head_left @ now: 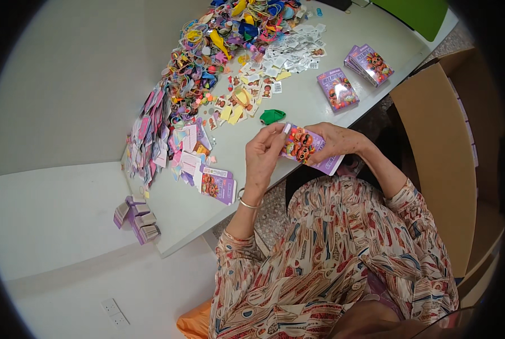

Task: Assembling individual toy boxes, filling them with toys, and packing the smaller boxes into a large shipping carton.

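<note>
Both my hands hold a small purple carton (302, 146) with orange cartoon figures, just past the table's front edge. My left hand (262, 153) pinches its left end, where a white flap shows. My right hand (338, 140) wraps round the other end, thumb across the front. What is inside the carton is hidden. Just beyond it on the table lies a small shiny green piece (272, 116), its kind unclear. To the left lies a flat purple carton (217, 186) with its flaps out.
A heap of colourful trinkets (207, 62) covers the table's far left. Beside it lie small clear packets (297, 48), picture cards (246, 101) and pink-purple papers (150, 133). Purple cartons (338, 90) sit at right, near a large cardboard box (433, 152). Bundled stacks (136, 219) are at left.
</note>
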{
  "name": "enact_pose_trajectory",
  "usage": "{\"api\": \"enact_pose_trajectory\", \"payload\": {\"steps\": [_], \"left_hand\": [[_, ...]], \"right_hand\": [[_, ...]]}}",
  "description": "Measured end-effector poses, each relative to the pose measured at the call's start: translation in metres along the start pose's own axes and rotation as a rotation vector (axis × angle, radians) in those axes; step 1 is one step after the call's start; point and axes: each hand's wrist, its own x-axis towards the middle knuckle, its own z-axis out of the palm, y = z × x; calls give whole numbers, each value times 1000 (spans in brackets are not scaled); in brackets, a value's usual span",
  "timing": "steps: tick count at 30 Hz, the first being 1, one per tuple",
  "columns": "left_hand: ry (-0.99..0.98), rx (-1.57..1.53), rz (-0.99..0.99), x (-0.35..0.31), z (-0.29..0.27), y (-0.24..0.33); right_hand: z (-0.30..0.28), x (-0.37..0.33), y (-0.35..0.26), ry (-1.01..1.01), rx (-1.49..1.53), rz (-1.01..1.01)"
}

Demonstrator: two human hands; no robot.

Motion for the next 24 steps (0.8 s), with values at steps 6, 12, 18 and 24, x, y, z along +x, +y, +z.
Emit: {"api": "enact_pose_trajectory", "payload": {"steps": [6, 12, 18, 24], "left_hand": [[78, 221, 207, -6, 7, -26], [105, 513, 254, -24, 27, -19], [145, 729, 388, -22, 32, -34], [64, 137, 296, -6, 10, -31]], "right_hand": [[-1, -2, 4, 14, 14, 11], [-1, -1, 1, 33, 57, 8], [-1, 1, 11, 11, 50, 17], [-1, 3, -2, 27, 73, 29]]}}
